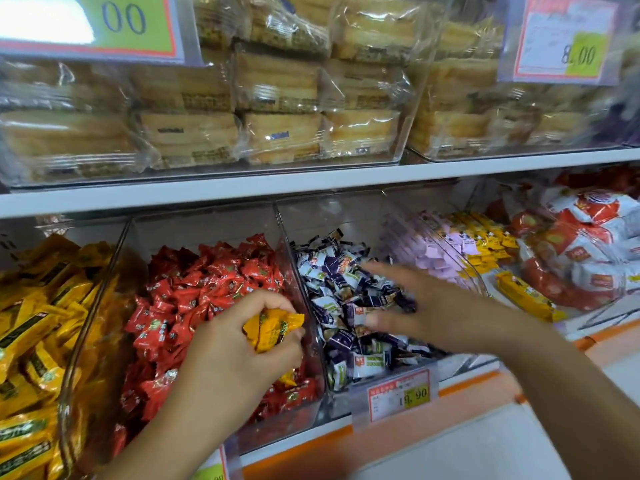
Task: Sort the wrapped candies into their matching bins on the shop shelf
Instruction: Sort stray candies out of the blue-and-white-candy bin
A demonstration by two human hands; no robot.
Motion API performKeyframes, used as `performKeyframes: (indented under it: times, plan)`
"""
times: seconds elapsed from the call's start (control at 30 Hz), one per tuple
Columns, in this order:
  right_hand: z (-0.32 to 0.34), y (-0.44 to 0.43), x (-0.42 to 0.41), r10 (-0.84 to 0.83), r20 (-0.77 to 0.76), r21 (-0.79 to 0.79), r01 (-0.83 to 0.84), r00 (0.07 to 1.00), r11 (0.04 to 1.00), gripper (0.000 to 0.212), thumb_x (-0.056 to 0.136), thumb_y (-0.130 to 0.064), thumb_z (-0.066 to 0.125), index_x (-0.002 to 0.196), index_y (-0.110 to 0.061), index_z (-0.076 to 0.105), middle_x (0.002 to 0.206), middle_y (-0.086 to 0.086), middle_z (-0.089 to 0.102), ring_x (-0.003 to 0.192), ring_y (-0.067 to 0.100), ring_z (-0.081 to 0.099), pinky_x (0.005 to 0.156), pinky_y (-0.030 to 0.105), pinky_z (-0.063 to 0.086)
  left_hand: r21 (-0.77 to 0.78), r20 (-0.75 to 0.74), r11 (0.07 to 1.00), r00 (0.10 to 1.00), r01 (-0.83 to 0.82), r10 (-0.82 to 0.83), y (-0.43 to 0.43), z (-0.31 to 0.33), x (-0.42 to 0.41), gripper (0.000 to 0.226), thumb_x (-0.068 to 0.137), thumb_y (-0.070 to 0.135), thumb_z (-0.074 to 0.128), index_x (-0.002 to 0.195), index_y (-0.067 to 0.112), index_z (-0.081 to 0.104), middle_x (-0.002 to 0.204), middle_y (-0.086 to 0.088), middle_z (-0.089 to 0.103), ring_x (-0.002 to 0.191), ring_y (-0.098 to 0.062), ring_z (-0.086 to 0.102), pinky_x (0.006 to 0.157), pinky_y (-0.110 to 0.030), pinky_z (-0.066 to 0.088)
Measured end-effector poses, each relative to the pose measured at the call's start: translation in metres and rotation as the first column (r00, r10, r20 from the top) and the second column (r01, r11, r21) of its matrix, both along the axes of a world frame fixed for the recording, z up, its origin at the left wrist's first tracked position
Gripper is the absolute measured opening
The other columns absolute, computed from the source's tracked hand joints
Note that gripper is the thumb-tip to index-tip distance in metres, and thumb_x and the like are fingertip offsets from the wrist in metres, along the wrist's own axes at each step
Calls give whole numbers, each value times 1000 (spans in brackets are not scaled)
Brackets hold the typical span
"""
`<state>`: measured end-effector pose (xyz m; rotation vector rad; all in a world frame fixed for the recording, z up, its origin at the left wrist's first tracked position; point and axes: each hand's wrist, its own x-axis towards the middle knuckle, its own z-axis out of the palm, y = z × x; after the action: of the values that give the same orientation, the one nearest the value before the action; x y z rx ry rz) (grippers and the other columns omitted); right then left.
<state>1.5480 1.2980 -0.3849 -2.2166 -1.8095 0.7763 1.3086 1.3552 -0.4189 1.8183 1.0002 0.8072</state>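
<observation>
My left hand [239,344] hovers over the clear bin of red wrapped candies [194,296], its fingers shut on a few yellow wrapped candies [272,327]. To its right, my right hand [426,306] is spread flat with fingers apart over the bin of purple-and-white wrapped candies [346,327]; it holds nothing that I can see. A bin of yellow wrapped candies [38,327] stands at the far left.
Clear dividers [298,282] separate the bins. Further right sit pink and yellow packets [457,244] and red-and-white packs [581,251]. A price tag [398,393] hangs on the orange shelf edge [467,386]. Wrapped cakes [277,109] fill the shelf above.
</observation>
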Motion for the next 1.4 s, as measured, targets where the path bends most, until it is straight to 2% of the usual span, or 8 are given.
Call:
performKeyframes:
  times: [0.13, 0.5, 0.7, 0.83, 0.97, 1.13, 1.23, 1.4]
  plan:
    - [-39, 16, -32, 188, 334, -16, -194, 924, 981, 61, 94, -66, 24, 144, -56, -10, 161, -15, -9, 147, 34, -14, 114, 60, -11, -12, -93, 999, 995, 46, -47, 0, -3, 8, 14, 90, 29, 63, 95, 41, 56, 67, -5, 61, 49, -16, 45, 49, -29, 36]
    - [-52, 79, 11, -39, 283, 155, -6, 958, 988, 57, 94, -64, 35, 146, -53, 17, 160, -9, 17, 146, 36, 10, 117, 54, 12, -58, -200, 996, 978, -68, 55, -4, 3, 17, 60, 52, 78, 62, 102, 50, 46, 77, -6, 59, 50, -14, 48, 51, -31, 40]
    - [-4, 59, 2, 134, 251, 15, -142, 959, 990, 64, 88, -58, 55, 143, -57, 22, 160, -17, -7, 147, 30, -14, 117, 58, -4, -78, -217, 996, 976, -53, 35, -7, 11, 19, 86, 63, 71, 65, 135, 67, 18, 106, 43, 31, 72, 34, 38, 61, 5, 31]
    - [-31, 63, -31, 320, 299, -119, -297, 899, 947, 77, 83, -56, 64, 146, -51, 20, 159, -16, -16, 145, 25, -25, 113, 61, -14, -100, -209, 995, 978, -25, 3, -3, 6, 19, 86, 67, 68, 68, 133, 73, 14, 97, 40, 48, 71, 9, 45, 58, -6, 39]
    - [-45, 83, -7, 155, 386, 95, -206, 909, 974, 59, 83, -63, 58, 136, -57, 33, 161, -10, 5, 148, 25, -7, 115, 61, -3, -95, -281, 995, 959, 11, -37, -2, -2, 16, 86, 68, 68, 67, 133, 75, 11, 76, 15, 28, 48, -11, 34, 57, -42, 43]
    - [-12, 74, 25, -12, 258, 163, -32, 966, 986, 61, 84, -56, 62, 140, -45, 41, 158, -5, 25, 145, 25, 14, 115, 44, 20, -63, -269, 998, 963, 1, -18, -1, -9, 15, 87, 64, 76, 62, 131, 77, 6, 83, 15, 30, 70, -3, 26, 63, -25, 28]
    - [18, 48, 20, 78, 191, 81, -95, 978, 992, 58, 87, -46, 65, 140, -46, 40, 157, -7, 23, 145, 18, 12, 110, 29, 18, -75, -269, 997, 963, -9, -12, -1, -7, 16, 87, 62, 77, 61, 130, 77, 7, 73, 17, 34, 68, -1, 26, 62, -24, 30]
    - [2, 29, -28, 391, 198, -279, -330, 899, 902, 63, 82, -57, 63, 139, -52, 36, 159, -21, 3, 148, 16, -4, 116, 52, 17, -80, -338, 996, 941, -27, -1, -1, -1, 18, 83, 68, 69, 65, 132, 75, 11, 73, 15, 26, 43, -12, 35, 74, -51, 52]
